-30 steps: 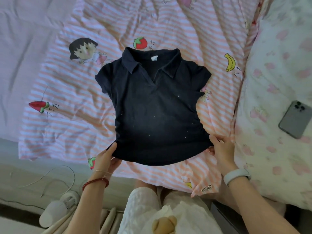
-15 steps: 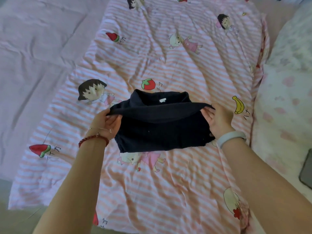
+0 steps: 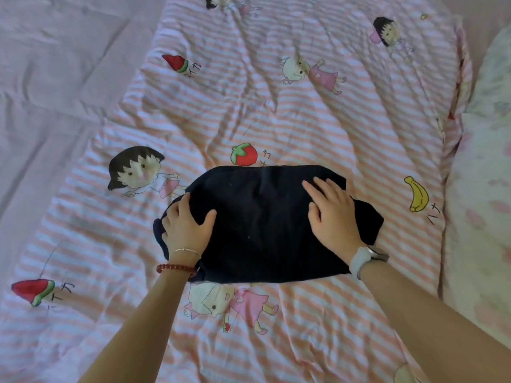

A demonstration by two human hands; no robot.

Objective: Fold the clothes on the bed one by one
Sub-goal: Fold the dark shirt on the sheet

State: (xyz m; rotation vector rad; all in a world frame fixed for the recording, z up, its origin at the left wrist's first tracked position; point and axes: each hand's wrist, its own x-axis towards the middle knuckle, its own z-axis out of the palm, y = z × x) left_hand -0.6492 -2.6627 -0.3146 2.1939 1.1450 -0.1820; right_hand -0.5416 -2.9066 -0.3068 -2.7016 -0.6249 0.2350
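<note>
A dark navy polo shirt point(image 3: 262, 225) lies folded in half on the pink striped cartoon sheet point(image 3: 304, 128), its collar hidden under the folded-over lower half. My left hand point(image 3: 185, 225) rests flat on the shirt's left end, fingers spread, near the sleeve. My right hand point(image 3: 334, 214) presses flat on the right part of the shirt with straight fingers. A short sleeve sticks out at each side.
A floral pillow or duvet point(image 3: 486, 189) lies along the right edge of the bed. Plain pale pink bedding point(image 3: 49, 87) covers the left side. The striped sheet is wrinkled and stretches well beyond the shirt.
The shirt's bottom hem was lifted from the near edge, carried up and laid over the collar. Both hands have let go of the hem and now lie flat on the folded shirt.
</note>
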